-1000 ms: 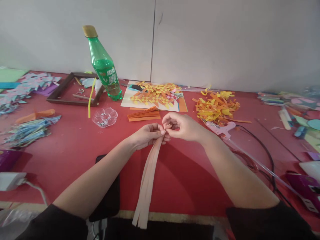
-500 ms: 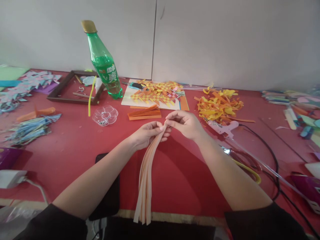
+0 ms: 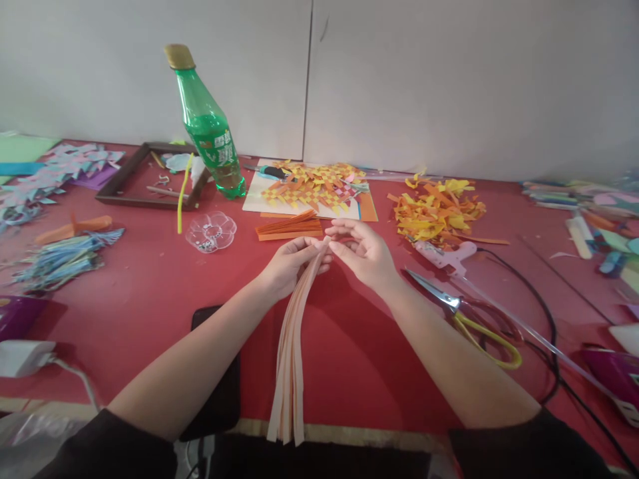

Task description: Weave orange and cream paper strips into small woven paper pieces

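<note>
A bundle of long pale peach paper strips (image 3: 294,339) runs from my hands down past the near table edge. My left hand (image 3: 292,263) is closed round the top of the bundle. My right hand (image 3: 362,249) pinches the same top end with fingertips pressed together, touching the left hand. Just beyond my hands lies a small stack of orange strips (image 3: 289,226). Further back is a white board with woven orange and yellow paper (image 3: 312,186).
On the red table (image 3: 150,293) are a green bottle (image 3: 207,130), a brown frame (image 3: 147,176), a clear flower-shaped dish (image 3: 210,232), a heap of orange and yellow scraps (image 3: 436,207), yellow-handled scissors (image 3: 469,316), a glue gun (image 3: 444,254) with black cable, and a black phone (image 3: 214,372).
My hands have shifted slightly further from me with the strip bundle, and the strips have gathered closer. The scissors have come into view beside my right forearm.
</note>
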The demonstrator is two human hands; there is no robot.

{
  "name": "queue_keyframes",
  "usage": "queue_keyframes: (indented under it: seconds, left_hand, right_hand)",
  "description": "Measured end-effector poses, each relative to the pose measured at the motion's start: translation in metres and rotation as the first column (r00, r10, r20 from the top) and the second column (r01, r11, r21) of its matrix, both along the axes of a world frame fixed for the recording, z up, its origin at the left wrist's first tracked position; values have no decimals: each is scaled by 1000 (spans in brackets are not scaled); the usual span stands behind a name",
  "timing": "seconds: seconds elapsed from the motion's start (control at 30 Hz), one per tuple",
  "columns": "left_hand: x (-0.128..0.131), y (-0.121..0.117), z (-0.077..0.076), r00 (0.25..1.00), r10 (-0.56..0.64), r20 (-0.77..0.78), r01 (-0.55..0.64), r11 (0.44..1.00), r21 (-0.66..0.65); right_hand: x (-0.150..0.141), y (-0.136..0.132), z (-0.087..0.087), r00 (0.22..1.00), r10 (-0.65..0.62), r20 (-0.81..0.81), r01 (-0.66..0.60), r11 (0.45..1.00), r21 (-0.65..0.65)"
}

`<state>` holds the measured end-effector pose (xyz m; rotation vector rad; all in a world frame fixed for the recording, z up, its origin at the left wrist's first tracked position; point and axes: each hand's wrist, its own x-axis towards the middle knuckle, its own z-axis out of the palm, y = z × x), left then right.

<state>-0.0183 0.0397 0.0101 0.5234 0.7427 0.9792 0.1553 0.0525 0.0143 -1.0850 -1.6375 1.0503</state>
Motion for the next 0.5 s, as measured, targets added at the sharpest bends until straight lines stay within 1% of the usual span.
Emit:
queue_keyframes:
  seconds: [0.1,0.2,0.5]
  left_hand:
    - [0,-1,0,1000,27,-5,-27,999,21]
    - [0,-1,-1,1000,29,-6,-29,999,46]
    - [2,-2,-2,998,48,-48,-43,993,107]
  right_hand:
    - [1,-7,-6,997,39,64,-42,998,38]
    - [3,-10,-10,998,45,48,-48,997,56]
    - [2,-18,-3,987,24,157,-47,988,145]
